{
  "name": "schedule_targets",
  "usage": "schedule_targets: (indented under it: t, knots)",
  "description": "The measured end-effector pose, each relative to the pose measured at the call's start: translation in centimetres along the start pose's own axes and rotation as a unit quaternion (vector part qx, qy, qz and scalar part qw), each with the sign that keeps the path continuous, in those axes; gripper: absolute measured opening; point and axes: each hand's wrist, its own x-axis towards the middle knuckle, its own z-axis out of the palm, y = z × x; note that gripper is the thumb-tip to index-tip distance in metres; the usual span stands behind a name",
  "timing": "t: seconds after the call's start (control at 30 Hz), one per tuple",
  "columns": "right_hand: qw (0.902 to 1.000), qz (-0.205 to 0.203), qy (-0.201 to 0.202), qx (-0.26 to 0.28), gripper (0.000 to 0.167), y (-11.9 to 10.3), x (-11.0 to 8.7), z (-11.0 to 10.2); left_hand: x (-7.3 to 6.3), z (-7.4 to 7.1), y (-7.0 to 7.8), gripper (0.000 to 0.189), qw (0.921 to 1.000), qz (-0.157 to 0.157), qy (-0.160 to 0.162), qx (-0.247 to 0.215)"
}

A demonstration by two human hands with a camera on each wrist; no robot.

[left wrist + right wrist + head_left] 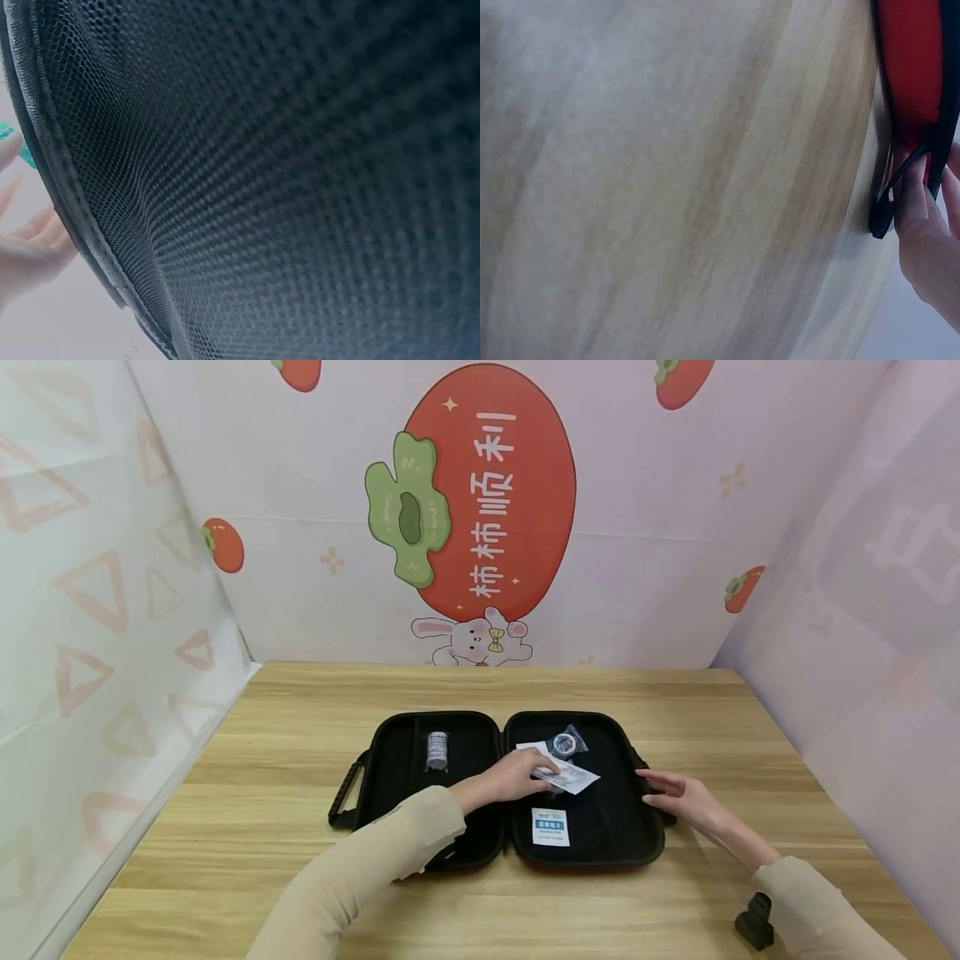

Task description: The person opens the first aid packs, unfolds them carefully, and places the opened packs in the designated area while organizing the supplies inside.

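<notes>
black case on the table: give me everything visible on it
The black case lies fully open and flat on the wooden table, two rounded halves hinged at the middle, mesh lined inside, red outside at the right edge, with a handle at its left end. It holds a small vial, a bagged roll and paper packets. The left hand touches a packet; the right hand rests on its right edge.

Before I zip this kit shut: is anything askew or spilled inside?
Nothing spilled. The white packets under the left hand lie crooked in the right half of the case. The small bottle stands upright in the left half.
</notes>
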Motion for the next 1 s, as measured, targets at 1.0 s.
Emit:
schedule_targets:
  t: [1.0]
  knots:
    - [0.9999, 0.008, -0.006, -0.011, 0.056, -0.2, -0.1, -0.1, -1.3, -2.3, -0.5, 0.017, 0.9544, -0.061, 0.212, -0.201]
